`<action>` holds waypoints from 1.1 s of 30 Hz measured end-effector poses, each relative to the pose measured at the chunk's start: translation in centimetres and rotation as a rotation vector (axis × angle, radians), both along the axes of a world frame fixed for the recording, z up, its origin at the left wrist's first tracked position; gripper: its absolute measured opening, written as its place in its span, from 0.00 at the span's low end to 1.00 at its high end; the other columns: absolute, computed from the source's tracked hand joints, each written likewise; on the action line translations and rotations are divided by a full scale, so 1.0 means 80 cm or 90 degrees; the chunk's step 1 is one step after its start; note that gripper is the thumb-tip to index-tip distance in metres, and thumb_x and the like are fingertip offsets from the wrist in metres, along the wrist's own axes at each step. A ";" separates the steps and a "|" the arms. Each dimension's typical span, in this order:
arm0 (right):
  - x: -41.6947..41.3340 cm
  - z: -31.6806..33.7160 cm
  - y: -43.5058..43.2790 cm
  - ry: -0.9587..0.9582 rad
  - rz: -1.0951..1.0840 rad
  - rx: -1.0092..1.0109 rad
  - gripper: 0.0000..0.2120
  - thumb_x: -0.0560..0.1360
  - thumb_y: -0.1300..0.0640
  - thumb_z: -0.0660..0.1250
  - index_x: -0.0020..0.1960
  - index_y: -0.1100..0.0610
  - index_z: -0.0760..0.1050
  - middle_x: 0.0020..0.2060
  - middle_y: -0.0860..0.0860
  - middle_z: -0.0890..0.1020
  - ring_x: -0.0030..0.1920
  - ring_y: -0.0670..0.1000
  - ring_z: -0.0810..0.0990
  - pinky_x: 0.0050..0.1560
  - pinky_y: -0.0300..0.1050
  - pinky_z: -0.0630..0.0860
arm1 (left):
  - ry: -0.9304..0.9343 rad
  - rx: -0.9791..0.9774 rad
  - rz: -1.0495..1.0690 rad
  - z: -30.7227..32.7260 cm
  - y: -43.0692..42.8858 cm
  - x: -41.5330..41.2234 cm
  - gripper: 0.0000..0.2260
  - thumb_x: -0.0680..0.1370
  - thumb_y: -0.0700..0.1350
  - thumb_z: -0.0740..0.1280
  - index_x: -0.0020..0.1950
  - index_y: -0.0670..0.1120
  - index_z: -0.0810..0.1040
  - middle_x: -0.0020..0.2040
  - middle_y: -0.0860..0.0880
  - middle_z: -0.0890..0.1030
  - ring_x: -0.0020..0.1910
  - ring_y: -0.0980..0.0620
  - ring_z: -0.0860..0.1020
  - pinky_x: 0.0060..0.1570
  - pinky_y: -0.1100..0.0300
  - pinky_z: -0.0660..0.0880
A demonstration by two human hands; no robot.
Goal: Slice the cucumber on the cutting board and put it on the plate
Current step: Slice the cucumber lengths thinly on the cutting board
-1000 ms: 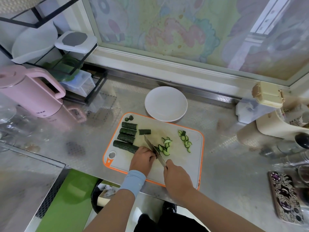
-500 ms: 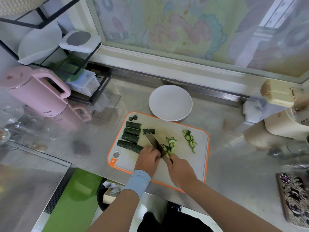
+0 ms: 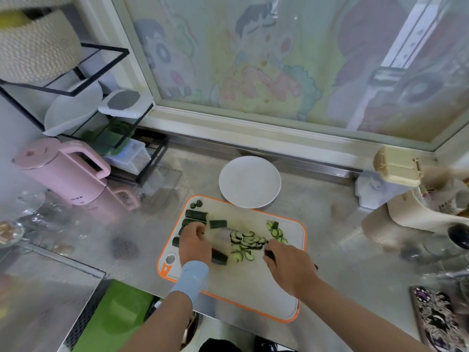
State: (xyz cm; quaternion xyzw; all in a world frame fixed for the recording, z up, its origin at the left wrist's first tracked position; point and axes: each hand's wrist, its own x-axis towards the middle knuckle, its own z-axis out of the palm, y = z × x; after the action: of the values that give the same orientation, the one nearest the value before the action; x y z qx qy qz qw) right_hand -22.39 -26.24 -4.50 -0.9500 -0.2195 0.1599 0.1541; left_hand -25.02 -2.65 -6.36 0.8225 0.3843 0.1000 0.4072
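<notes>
Cutting board: pale with an orange rim, lies on the steel counter.
Plate: white, round, at 12 o'clock from the board, just beside its far edge.
Long cucumber piece: lies on the board at 9 o'clock, mostly hidden under the left hand; 1 cut end shows at the hand's 4 o'clock side.
Short cucumber pieces: 3 dark green chunks at the board's 10 o'clock corner, with 2 small end caps beyond them.
Cucumber slices: 1 overlapping heap at the board's centre; a 2nd smaller heap at 2 o'clock.
Left hand: palm down across the long piece, fingers pointing to 12 o'clock; I cannot tell whether they clasp it. Light blue wristband on the wrist.
Right hand: at 4 o'clock from the central heap, fingers wrapped tightly round the knife handle.
Knife: dark handle in the fist; the blade points to 9 o'clock and is blurred.
Kettle: pink, at 10 o'clock, well apart from the board.
Phone: patterned case, at 4 o'clock on the counter.
</notes>
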 end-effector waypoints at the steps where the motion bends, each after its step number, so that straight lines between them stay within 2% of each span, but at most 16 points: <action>1: 0.002 0.001 0.000 -0.004 0.017 0.002 0.08 0.80 0.43 0.56 0.54 0.45 0.69 0.46 0.46 0.81 0.46 0.51 0.79 0.43 0.49 0.77 | -0.034 0.037 -0.038 0.007 0.002 0.001 0.09 0.77 0.38 0.59 0.48 0.49 0.76 0.47 0.52 0.77 0.48 0.50 0.75 0.48 0.59 0.68; 3: 0.004 0.004 0.003 -0.007 0.043 0.004 0.09 0.80 0.44 0.58 0.54 0.47 0.70 0.47 0.45 0.81 0.48 0.51 0.79 0.43 0.48 0.76 | -0.070 0.073 -0.206 0.016 -0.002 0.005 0.05 0.76 0.43 0.63 0.50 0.50 0.77 0.48 0.55 0.75 0.49 0.55 0.73 0.51 0.60 0.70; 4: 0.005 0.005 0.006 -0.007 0.050 0.004 0.09 0.80 0.44 0.58 0.55 0.47 0.71 0.47 0.45 0.81 0.48 0.51 0.79 0.44 0.48 0.77 | -0.047 0.074 -0.316 0.018 -0.006 0.007 0.07 0.75 0.47 0.66 0.52 0.52 0.77 0.49 0.56 0.74 0.50 0.57 0.72 0.53 0.62 0.69; 6: 0.006 0.007 0.012 -0.003 0.056 0.001 0.10 0.80 0.43 0.58 0.56 0.47 0.71 0.47 0.45 0.81 0.48 0.51 0.80 0.45 0.47 0.77 | 0.036 0.097 -0.507 0.011 -0.016 0.014 0.15 0.72 0.57 0.68 0.58 0.56 0.76 0.51 0.57 0.71 0.54 0.59 0.68 0.55 0.63 0.67; 8: 0.009 0.008 0.019 -0.005 0.055 -0.010 0.11 0.80 0.43 0.58 0.56 0.47 0.72 0.47 0.46 0.81 0.48 0.51 0.79 0.45 0.47 0.76 | 0.084 0.139 -0.598 0.000 -0.024 0.021 0.20 0.72 0.60 0.66 0.63 0.58 0.74 0.53 0.55 0.70 0.55 0.57 0.67 0.57 0.60 0.68; 11: 0.008 0.013 0.027 -0.012 0.052 -0.039 0.10 0.80 0.44 0.57 0.56 0.48 0.72 0.47 0.47 0.81 0.48 0.53 0.78 0.45 0.47 0.75 | 0.124 0.155 -0.637 -0.012 -0.026 0.034 0.20 0.75 0.60 0.63 0.65 0.57 0.74 0.55 0.53 0.70 0.56 0.53 0.69 0.58 0.56 0.69; 17: -0.003 0.021 0.027 0.001 0.016 -0.074 0.11 0.80 0.44 0.57 0.57 0.47 0.73 0.47 0.47 0.81 0.51 0.53 0.78 0.46 0.48 0.75 | 0.197 0.136 -0.640 -0.015 -0.033 0.066 0.15 0.78 0.56 0.60 0.63 0.57 0.74 0.55 0.54 0.70 0.58 0.53 0.69 0.56 0.55 0.72; 20: -0.009 0.023 0.027 0.007 0.004 -0.085 0.11 0.80 0.44 0.57 0.57 0.46 0.73 0.48 0.47 0.81 0.51 0.52 0.78 0.46 0.47 0.73 | 0.183 0.118 -0.644 -0.019 -0.042 0.076 0.12 0.77 0.56 0.61 0.60 0.59 0.75 0.54 0.56 0.70 0.59 0.53 0.68 0.56 0.55 0.71; 23: -0.010 0.026 0.025 0.011 -0.015 -0.087 0.12 0.80 0.44 0.57 0.60 0.45 0.72 0.50 0.48 0.81 0.52 0.53 0.78 0.48 0.48 0.73 | 0.143 0.068 -0.706 -0.011 -0.061 0.082 0.09 0.74 0.56 0.65 0.54 0.61 0.78 0.51 0.59 0.71 0.55 0.58 0.68 0.56 0.61 0.68; 27: -0.007 0.027 0.017 0.020 -0.031 -0.086 0.11 0.80 0.44 0.57 0.58 0.45 0.72 0.48 0.48 0.81 0.50 0.54 0.79 0.47 0.48 0.75 | 0.174 0.092 -0.688 -0.010 -0.069 0.100 0.07 0.76 0.53 0.65 0.48 0.57 0.82 0.52 0.56 0.76 0.54 0.53 0.74 0.56 0.56 0.72; 30: -0.003 0.025 0.010 0.019 -0.041 -0.077 0.11 0.79 0.42 0.57 0.56 0.46 0.73 0.46 0.48 0.81 0.49 0.53 0.79 0.47 0.48 0.76 | 0.175 0.054 -0.625 -0.003 -0.053 0.109 0.06 0.76 0.52 0.65 0.46 0.56 0.82 0.47 0.57 0.76 0.51 0.52 0.76 0.52 0.56 0.74; 33: 0.001 0.025 0.009 0.025 -0.045 -0.074 0.11 0.79 0.42 0.57 0.56 0.45 0.73 0.46 0.48 0.81 0.49 0.53 0.79 0.46 0.47 0.76 | 0.161 -0.001 -0.615 0.014 -0.030 0.097 0.06 0.72 0.57 0.67 0.45 0.58 0.79 0.44 0.59 0.75 0.45 0.57 0.76 0.41 0.60 0.74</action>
State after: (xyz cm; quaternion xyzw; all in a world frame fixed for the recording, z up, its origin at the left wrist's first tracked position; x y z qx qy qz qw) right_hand -22.29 -25.50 -2.49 -0.9612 -0.1728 0.1857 0.1082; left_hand -17.24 -5.02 -5.25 0.9120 0.0056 -0.2008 0.3576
